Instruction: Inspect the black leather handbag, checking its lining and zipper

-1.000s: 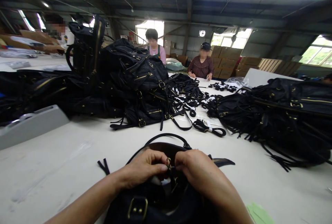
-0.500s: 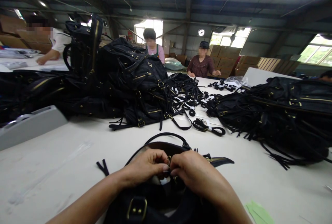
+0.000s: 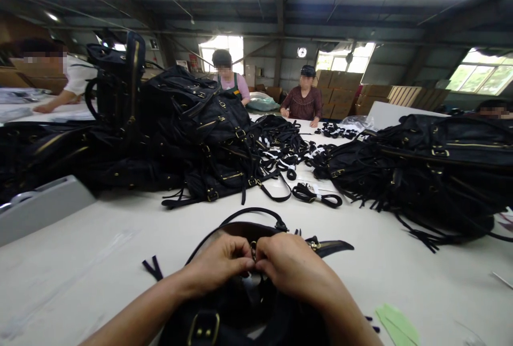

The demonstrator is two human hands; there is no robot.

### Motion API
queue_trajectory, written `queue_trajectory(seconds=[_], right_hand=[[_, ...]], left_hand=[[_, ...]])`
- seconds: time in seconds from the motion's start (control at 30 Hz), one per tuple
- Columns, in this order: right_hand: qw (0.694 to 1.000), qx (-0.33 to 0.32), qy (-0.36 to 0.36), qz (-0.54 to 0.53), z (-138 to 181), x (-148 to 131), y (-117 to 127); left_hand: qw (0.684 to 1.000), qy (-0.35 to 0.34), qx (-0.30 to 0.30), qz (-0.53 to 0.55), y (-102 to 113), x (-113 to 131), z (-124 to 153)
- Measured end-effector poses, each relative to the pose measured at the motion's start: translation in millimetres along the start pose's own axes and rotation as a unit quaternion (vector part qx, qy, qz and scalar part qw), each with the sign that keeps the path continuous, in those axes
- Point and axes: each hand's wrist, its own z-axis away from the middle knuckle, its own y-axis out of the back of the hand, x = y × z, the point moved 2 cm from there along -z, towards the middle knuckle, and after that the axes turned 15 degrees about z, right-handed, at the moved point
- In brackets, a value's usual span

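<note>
A black handbag (image 3: pixel 224 319) with brass buckles lies open on the white table (image 3: pixel 100 250) right in front of me. My left hand (image 3: pixel 218 263) and my right hand (image 3: pixel 286 266) meet over its opening, fingertips pinched together on a small brass ring (image 3: pixel 253 250) at the bag's top. The thin handle (image 3: pixel 256 212) arches just beyond my knuckles, and a zipper end (image 3: pixel 331 245) sticks out to the right. What my fingers hold below the ring is hidden.
A heap of black bags (image 3: pixel 172 127) fills the far left, another heap (image 3: pixel 433 164) the right, with bundled straps (image 3: pixel 316 194) between. A grey box (image 3: pixel 40 207) sits left, green paper (image 3: pixel 396 324) near right. Three people work at the far side.
My hands have drawn closer together over the ring. The view has shifted slightly, so the piles sit lower and further left. The person at far left has leaned further over their table.
</note>
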Motion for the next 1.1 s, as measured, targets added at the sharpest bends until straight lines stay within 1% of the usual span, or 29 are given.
queue_trajectory(seconds=[0.07, 0.13, 0.23, 0.3, 0.37, 0.47, 0.6, 0.67, 0.73, 0.77, 0.83, 0.9, 1.0, 1.1], right_hand=[[1.0, -0.004, 0.01, 0.007, 1.9, 1.9, 2.0], [1.0, -0.016, 0.012, 0.017, 4.1, 4.6, 4.5], [0.999, -0.034, -0.002, 0.033, 8.9, 8.0, 9.2], [0.999, -0.032, -0.009, 0.031, 12.9, 7.8, 13.0], [1.0, -0.011, -0.013, 0.019, 16.3, 5.7, 17.4], [0.999, 0.048, -0.004, 0.01, 17.0, 0.0, 23.8], [0.993, 0.102, 0.011, 0.062, 8.9, -6.3, 24.7], [0.989, 0.119, 0.02, 0.09, 5.9, -6.3, 21.3], [0.987, 0.123, 0.014, 0.1, 6.3, -2.8, 16.9], [0.988, 0.115, 0.009, 0.099, 8.0, -0.2, 14.9], [0.993, 0.079, 0.008, 0.089, 13.1, 5.4, 12.0], [0.996, 0.047, 0.026, 0.071, 19.5, 9.7, 12.3], [0.998, 0.036, 0.045, 0.025, 27.5, 13.2, 18.6], [0.999, 0.034, 0.019, 0.002, 31.7, 15.7, 25.1]], left_hand=[[1.0, -0.01, 0.009, -0.019, 1.2, 10.7, 5.3], [0.998, -0.016, 0.042, -0.05, 5.4, 24.9, 13.3], [0.984, -0.043, 0.098, -0.142, 15.1, 46.3, 27.7], [0.973, -0.053, 0.11, -0.197, 20.2, 54.9, 36.4], [0.963, -0.05, 0.119, -0.236, 22.8, 57.9, 42.8], [0.946, -0.066, 0.135, -0.287, 20.3, 59.5, 47.6], [0.934, -0.112, 0.132, -0.313, 7.3, 67.9, 47.1], [0.927, -0.133, 0.129, -0.325, 1.8, 74.1, 45.9], [0.922, -0.149, 0.132, -0.332, 0.2, 78.4, 44.7], [0.921, -0.154, 0.133, -0.332, 1.0, 79.0, 44.3], [0.921, -0.153, 0.134, -0.333, 5.2, 76.7, 44.1], [0.921, -0.139, 0.138, -0.337, 11.5, 70.3, 45.1], [0.921, -0.114, 0.155, -0.34, 21.0, 58.0, 48.8], [0.922, -0.116, 0.165, -0.331, 27.1, 48.5, 53.5]])
